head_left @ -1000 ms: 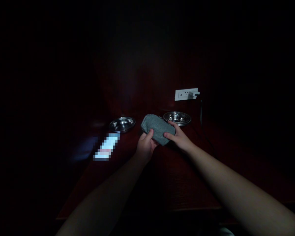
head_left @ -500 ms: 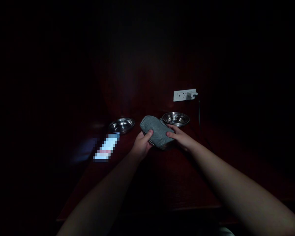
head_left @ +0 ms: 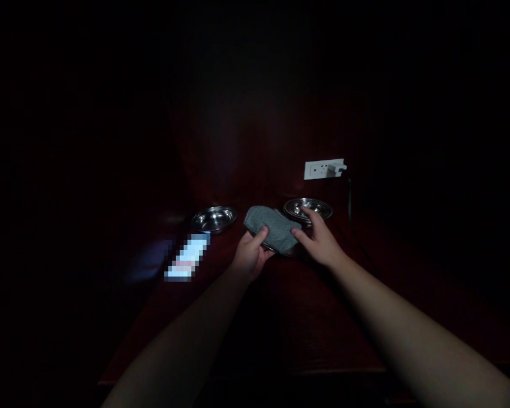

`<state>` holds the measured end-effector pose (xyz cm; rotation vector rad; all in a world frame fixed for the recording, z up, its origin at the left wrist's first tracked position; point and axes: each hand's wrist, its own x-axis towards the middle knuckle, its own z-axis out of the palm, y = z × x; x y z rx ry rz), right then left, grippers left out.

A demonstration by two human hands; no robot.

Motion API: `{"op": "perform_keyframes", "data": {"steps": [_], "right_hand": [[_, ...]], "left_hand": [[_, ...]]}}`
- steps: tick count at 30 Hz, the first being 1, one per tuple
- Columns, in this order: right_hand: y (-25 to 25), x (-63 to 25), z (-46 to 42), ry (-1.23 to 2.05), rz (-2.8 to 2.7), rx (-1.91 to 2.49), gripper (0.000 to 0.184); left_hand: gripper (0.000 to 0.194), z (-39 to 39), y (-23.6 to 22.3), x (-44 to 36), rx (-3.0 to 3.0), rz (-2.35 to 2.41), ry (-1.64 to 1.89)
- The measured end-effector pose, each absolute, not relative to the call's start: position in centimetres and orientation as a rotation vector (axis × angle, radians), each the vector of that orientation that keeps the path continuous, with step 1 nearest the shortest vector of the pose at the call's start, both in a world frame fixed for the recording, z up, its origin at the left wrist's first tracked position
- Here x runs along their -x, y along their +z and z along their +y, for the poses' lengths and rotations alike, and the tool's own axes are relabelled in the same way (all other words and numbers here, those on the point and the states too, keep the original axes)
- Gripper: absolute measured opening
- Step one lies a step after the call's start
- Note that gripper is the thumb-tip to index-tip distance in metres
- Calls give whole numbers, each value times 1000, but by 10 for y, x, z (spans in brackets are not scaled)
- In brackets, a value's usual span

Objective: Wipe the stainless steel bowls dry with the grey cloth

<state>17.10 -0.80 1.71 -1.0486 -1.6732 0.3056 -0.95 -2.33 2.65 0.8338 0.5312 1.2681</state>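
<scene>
A grey-green cloth (head_left: pixel 272 228) lies spread over a metal dish, of which only a thin shiny rim (head_left: pixel 268 247) shows below it. My left hand (head_left: pixel 250 254) grips both from the left, thumb on top of the cloth and fingers underneath. At the cloth's right edge, my right hand (head_left: pixel 321 241) is open, its thumb touching the cloth and its index finger raised away from it. Behind that finger stand stacked steel bowls (head_left: pixel 289 212). Another shiny steel bowl (head_left: pixel 215 219) rests to the left of the cloth.
A lit phone (head_left: pixel 187 258), blurred into blocks, lies on the dark red table (head_left: pixel 314 334) near its left edge. A white wall socket (head_left: pixel 318 169) holds a plugged-in charger (head_left: pixel 337 168), with a cable (head_left: pixel 350 204) hanging down. Darkness hides the surroundings.
My right hand's fingers have come off the cloth and spread, the index finger lifting. My left hand still grips the covered dish. The whole view has shifted slightly.
</scene>
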Motion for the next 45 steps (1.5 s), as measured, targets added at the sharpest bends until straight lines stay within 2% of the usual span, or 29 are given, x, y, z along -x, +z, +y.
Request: {"op": "perform_keyframes", "data": {"steps": [3, 7, 16, 22, 28, 31, 35, 40, 45], "right_hand": [[32, -161, -30, -13, -1793, 930, 64], [41, -148, -51, -116, -1916, 860, 58], [30, -141, -41, 74, -2025, 952, 55], [30, -150, -34, 138, -2108, 921, 67], [31, -157, -31, 197, -2130, 841, 73], [33, -154, -36, 279, -2082, 823, 74], [37, -150, -42, 472, -1973, 751, 66], [31, -145, -39, 585, -1747, 715, 40], [21, -140, -36, 524, -1644, 862, 48]], "left_hand": [[36, -26, 28, 6, -841, 508, 1260], [35, -31, 28, 0, -868, 488, 1269], [40, -37, 26, -2, -952, 476, 1280], [48, -31, 23, 3, -990, 564, 1296], [39, -29, 26, 9, -966, 512, 1281], [43, -32, 25, 8, -1041, 437, 1228], [55, -37, 24, 5, -1165, 402, 1199], [51, -40, 26, 4, -1292, 416, 1180], [56, -49, 25, -1, -1422, 350, 1058]]}}
